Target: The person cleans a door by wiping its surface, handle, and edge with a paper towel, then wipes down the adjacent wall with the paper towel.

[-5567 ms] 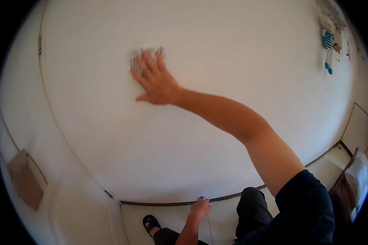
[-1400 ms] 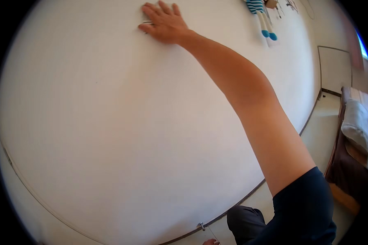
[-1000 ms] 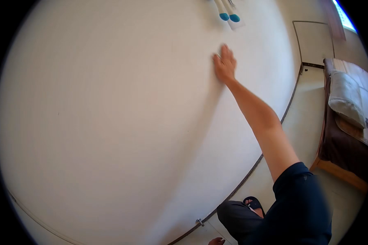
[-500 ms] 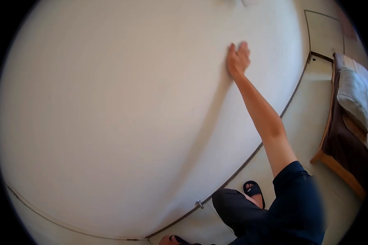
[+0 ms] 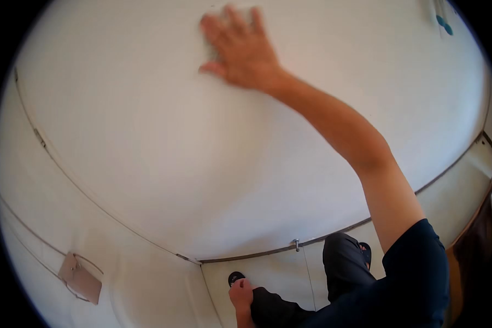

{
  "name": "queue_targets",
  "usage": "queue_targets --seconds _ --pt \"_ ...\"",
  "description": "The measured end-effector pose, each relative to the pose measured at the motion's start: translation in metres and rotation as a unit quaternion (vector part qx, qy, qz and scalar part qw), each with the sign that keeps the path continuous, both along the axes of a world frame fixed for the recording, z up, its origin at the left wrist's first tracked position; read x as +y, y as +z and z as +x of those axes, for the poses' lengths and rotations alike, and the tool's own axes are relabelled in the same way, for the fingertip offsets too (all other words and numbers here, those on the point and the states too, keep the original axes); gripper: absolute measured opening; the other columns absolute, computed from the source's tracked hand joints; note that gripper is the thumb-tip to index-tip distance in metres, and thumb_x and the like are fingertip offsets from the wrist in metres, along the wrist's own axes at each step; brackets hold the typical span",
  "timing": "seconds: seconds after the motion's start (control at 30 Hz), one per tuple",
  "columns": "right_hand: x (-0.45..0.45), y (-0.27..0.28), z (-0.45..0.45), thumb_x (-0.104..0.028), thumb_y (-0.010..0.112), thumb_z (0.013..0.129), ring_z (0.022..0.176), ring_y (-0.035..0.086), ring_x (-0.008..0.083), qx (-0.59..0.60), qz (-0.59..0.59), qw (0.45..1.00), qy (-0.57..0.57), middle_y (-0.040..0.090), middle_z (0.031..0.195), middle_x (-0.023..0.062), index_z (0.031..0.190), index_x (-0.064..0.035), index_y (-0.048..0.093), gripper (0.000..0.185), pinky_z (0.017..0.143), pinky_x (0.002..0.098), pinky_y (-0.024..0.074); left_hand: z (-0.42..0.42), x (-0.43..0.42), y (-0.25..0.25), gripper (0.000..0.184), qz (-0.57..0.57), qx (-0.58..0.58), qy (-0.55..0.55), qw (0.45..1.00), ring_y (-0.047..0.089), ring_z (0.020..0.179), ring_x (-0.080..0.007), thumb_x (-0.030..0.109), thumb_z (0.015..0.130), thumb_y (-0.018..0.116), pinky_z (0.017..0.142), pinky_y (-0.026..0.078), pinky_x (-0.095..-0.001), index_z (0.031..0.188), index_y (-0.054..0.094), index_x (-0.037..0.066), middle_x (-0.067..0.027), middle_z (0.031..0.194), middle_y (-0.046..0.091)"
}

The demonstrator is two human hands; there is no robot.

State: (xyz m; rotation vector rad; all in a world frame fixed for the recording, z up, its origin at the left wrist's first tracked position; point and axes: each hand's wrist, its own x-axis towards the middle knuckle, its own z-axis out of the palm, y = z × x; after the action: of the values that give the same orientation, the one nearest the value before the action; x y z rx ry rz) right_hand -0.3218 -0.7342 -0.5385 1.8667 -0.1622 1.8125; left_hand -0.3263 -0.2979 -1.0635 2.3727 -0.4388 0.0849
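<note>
My right hand (image 5: 243, 52) is spread on a large white door-like panel (image 5: 164, 136), near the top of the view. Its fingers point up and apart, slightly smeared by motion, and I see nothing held in it. Whether the whole palm touches the surface I cannot tell. Low in the view, my left hand (image 5: 240, 293) hangs beside my dark-trousered leg, above a sandalled foot. Its fingers look curled in, and anything inside them is hidden.
Hinge-like metal pieces (image 5: 40, 138) run along the panel's left edge. A small metal stop (image 5: 297, 245) stands at its lower edge. A pinkish bag (image 5: 82, 277) hangs at lower left. Teal-ended objects (image 5: 444, 24) hang at upper right. Wooden furniture (image 5: 467, 240) borders the right.
The view has swung left, bringing the pinkish bag into sight. My right hand now appears farther left and higher, its fingers more widely spread. My left hand has come into view.
</note>
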Motion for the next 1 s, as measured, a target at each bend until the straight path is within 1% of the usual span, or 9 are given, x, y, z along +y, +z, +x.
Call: queue_targets --seconds 0.1,0.23,0.37,0.43,0.5,0.57,0.6,0.77,1.0 --pt "0.043 -0.036 0.05 -0.068 0.058 0.097 0.157 0.03 0.0313 0.157 -0.124 0.979 0.029 0.045 0.165 0.0027 0.161 -0.0135 0.045 0.085 0.128 0.0655 0.0159 -0.005 -0.011 0.013 0.031 0.032 0.014 0.029 0.999 0.074 0.088 -0.0399 0.031 0.096 0.068 0.083 0.057 -0.0461 0.096 0.078 0.002 -0.0205 0.091 0.077" --pt "0.028 -0.047 0.038 -0.066 0.06 0.097 0.159 0.028 0.029 0.254 -0.208 0.943 0.045 0.041 0.168 -0.0002 0.161 -0.0144 0.045 0.084 0.129 0.0631 0.0164 -0.003 -0.005 0.005 0.03 0.036 0.0 0.019 0.999 0.073 0.089 -0.0405 0.032 0.096 0.068 0.083 0.058 -0.0467 0.095 0.079 0.003 -0.0205 0.092 0.077" --pt "-0.037 -0.022 -0.029 -0.067 0.058 0.098 0.159 0.028 0.0315 0.171 -0.098 0.98 -0.03 0.04 0.169 0.0009 0.165 -0.0167 0.038 0.086 0.13 0.062 0.0164 -0.008 -0.003 0.012 0.033 0.035 0.029 0.03 0.999 0.073 0.092 -0.041 0.037 0.096 0.064 0.083 0.057 -0.049 0.1 0.079 0.009 -0.0176 0.095 0.077" --pt "-0.083 -0.012 -0.066 -0.069 0.054 0.099 0.158 0.028 0.0346 0.079 -0.07 0.992 -0.066 0.04 0.169 0.0033 0.163 -0.0135 0.041 0.086 0.127 0.0664 0.0163 -0.01 -0.001 0.02 0.033 0.044 0.039 0.024 0.998 0.073 0.093 -0.0414 0.037 0.096 0.064 0.083 0.057 -0.0492 0.101 0.08 0.009 -0.0181 0.095 0.077" --pt "-0.121 -0.003 -0.102 -0.066 0.057 0.099 0.16 0.023 0.0348 -0.01 -0.015 0.993 -0.116 0.035 0.171 0.004 0.167 -0.0144 0.034 0.088 0.128 0.0643 0.0148 -0.012 0.002 0.025 0.034 0.046 0.035 0.034 0.998 0.073 0.093 -0.0419 0.037 0.096 0.063 0.084 0.057 -0.0496 0.101 0.08 0.009 -0.0189 0.095 0.077" --pt "-0.14 0.002 -0.131 -0.057 0.052 0.105 0.161 0.017 0.0433 -0.045 0.13 0.982 -0.133 0.026 0.174 0.0151 0.167 -0.0056 0.025 0.085 0.128 0.0648 0.0088 -0.005 0.009 0.021 0.034 0.038 0.034 0.024 0.998 0.072 0.093 -0.0423 0.037 0.096 0.063 0.084 0.057 -0.0497 0.1 0.08 0.008 -0.019 0.094 0.077" --pt "-0.143 0.007 -0.134 -0.057 0.052 0.105 0.161 0.015 0.0441 -0.069 0.186 0.974 -0.108 0.024 0.175 0.0159 0.167 -0.0046 0.024 0.086 0.128 0.0653 0.007 0.0 0.01 0.016 0.034 0.029 0.034 0.016 0.999 0.072 0.093 -0.0427 0.037 0.096 0.063 0.084 0.057 -0.0497 0.1 0.08 0.008 -0.019 0.094 0.077" --pt "-0.116 0.027 -0.089 -0.058 0.051 0.105 0.161 0.016 0.0448 -0.147 0.219 0.957 -0.12 0.024 0.174 0.0168 0.166 -0.0028 0.025 0.087 0.127 0.0673 0.0089 0.013 0.012 -0.001 0.035 0.024 0.045 -0.003 0.999 0.073 0.092 -0.0407 0.037 0.096 0.063 0.084 0.057 -0.0485 0.099 0.079 0.006 -0.0196 0.094 0.077" --pt "0.008 0.034 0.009 -0.059 0.054 0.103 0.16 0.018 0.0458 -0.071 0.093 0.992 -0.035 0.028 0.172 0.0188 0.166 -0.0021 0.025 0.09 0.127 0.0685 0.0106 0.002 0.002 0.011 0.036 -0.009 0.04 0.007 0.999 0.075 0.092 -0.0384 0.037 0.096 0.065 0.084 0.058 -0.0457 0.099 0.079 0.004 -0.0194 0.094 0.077"
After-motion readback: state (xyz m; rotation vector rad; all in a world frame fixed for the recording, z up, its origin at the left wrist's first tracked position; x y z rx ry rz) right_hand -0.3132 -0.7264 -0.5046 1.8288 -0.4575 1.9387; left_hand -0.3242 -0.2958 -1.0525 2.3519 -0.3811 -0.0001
